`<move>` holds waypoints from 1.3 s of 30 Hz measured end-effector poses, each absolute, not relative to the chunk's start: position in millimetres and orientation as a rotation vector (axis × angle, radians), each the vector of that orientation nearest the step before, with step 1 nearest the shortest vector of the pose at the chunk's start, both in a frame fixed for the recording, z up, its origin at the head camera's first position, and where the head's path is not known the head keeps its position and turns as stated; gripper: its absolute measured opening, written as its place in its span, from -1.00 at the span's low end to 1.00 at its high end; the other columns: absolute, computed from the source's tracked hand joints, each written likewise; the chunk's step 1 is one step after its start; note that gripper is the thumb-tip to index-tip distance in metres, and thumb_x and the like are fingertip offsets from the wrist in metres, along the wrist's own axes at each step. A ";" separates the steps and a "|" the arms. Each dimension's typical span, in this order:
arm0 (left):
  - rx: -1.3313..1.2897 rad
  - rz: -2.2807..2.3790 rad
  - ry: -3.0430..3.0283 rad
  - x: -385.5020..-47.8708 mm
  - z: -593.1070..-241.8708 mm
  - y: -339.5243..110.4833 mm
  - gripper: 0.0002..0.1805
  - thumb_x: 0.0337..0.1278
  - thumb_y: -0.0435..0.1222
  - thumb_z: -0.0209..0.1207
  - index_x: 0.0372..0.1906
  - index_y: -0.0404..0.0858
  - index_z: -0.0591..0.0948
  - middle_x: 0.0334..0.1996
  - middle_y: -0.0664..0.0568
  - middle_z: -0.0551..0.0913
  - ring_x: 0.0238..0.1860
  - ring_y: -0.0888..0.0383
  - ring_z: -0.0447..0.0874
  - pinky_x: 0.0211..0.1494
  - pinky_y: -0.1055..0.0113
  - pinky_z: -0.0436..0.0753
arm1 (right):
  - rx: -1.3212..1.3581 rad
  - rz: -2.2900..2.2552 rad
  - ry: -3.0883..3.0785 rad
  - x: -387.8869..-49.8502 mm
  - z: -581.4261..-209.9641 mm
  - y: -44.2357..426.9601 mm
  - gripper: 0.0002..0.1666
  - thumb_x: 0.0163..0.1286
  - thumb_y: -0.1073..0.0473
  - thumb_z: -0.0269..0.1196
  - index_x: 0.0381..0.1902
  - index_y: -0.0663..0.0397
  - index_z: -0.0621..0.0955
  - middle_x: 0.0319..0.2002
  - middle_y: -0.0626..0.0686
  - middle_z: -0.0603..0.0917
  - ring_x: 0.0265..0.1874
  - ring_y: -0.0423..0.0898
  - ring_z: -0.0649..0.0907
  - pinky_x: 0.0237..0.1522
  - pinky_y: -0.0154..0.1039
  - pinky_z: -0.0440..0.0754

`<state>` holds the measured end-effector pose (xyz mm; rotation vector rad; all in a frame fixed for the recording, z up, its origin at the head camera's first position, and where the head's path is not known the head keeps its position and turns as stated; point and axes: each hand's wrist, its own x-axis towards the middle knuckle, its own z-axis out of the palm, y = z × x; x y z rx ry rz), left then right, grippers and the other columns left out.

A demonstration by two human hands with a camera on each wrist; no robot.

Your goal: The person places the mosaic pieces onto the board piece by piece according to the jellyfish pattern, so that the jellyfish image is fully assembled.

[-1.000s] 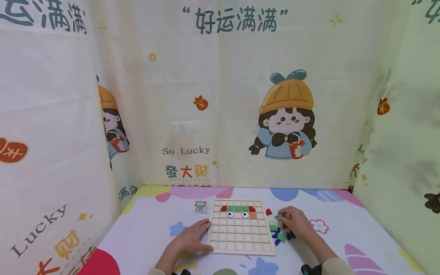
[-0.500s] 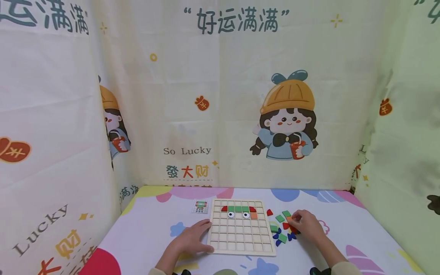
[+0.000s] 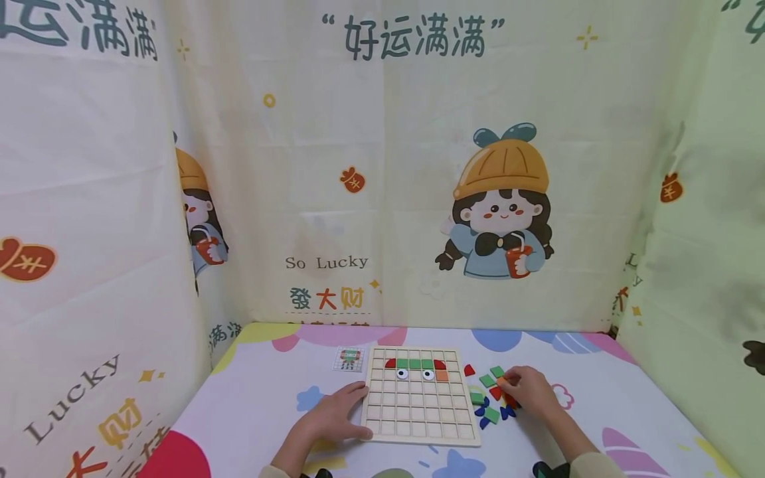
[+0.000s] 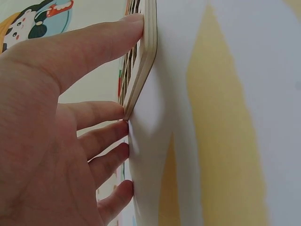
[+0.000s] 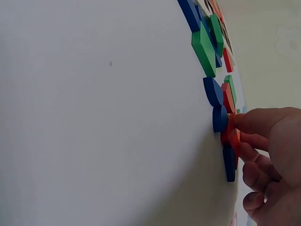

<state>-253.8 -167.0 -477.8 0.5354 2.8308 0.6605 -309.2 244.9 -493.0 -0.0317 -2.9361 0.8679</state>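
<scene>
A wooden grid board (image 3: 418,415) lies on the table, with a green row, red corner pieces, two eye pieces and an orange square (image 3: 441,376) set in its upper cells. My left hand (image 3: 331,413) rests on the board's left side. Its fingers are extended, and its thumb touches the board's edge in the left wrist view. To the right of the board, my right hand (image 3: 532,393) pinches an orange piece (image 3: 503,382) at the loose pile. Beneath those fingertips are red pieces (image 5: 227,97) and blue pieces (image 5: 213,92), partly hidden by the hand.
A small picture card (image 3: 348,359) with a figure on a grid lies left of the board's top. Loose green squares (image 3: 491,415) and a red quarter piece (image 3: 469,370) lie beside the board's right edge. A printed cloth (image 3: 406,199) hangs behind the table.
My right hand has let go of a green square, now lying in the pile, and moved slightly right to an orange piece. The left hand and the board stay in place.
</scene>
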 end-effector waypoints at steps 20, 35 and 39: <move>0.524 0.671 2.826 -256.1 -483.6 -169.1 -0.05 -0.11 0.16 0.36 0.41 -0.14 0.33 0.46 -0.03 0.27 0.44 -0.16 0.24 0.36 -0.23 0.35 | 0.004 0.929 -2.905 -308.8 -489.1 230.6 -0.64 0.16 0.15 0.41 -0.10 0.20 0.66 -0.25 0.06 0.64 -0.31 -0.06 0.50 -0.30 -0.25 0.64; 0.535 0.676 2.824 -256.5 -483.5 -168.9 -0.05 -0.11 0.16 0.36 0.41 -0.15 0.33 0.46 -0.04 0.27 0.44 -0.16 0.24 0.37 -0.23 0.34 | 0.220 1.045 -2.821 -320.8 -490.8 173.4 -0.78 0.12 0.22 0.44 -0.28 -0.01 0.63 -0.36 -0.08 0.61 -0.35 -0.15 0.48 -0.28 -0.33 0.55; 0.544 0.681 2.824 -256.4 -483.3 -169.6 -0.05 -0.10 0.14 0.36 0.41 -0.17 0.33 0.45 -0.06 0.27 0.44 -0.18 0.24 0.36 -0.24 0.34 | 0.247 1.071 -2.823 -322.9 -490.3 158.2 -0.82 0.13 0.23 0.42 -0.32 -0.01 0.62 -0.36 -0.07 0.60 -0.35 -0.15 0.48 -0.31 -0.34 0.56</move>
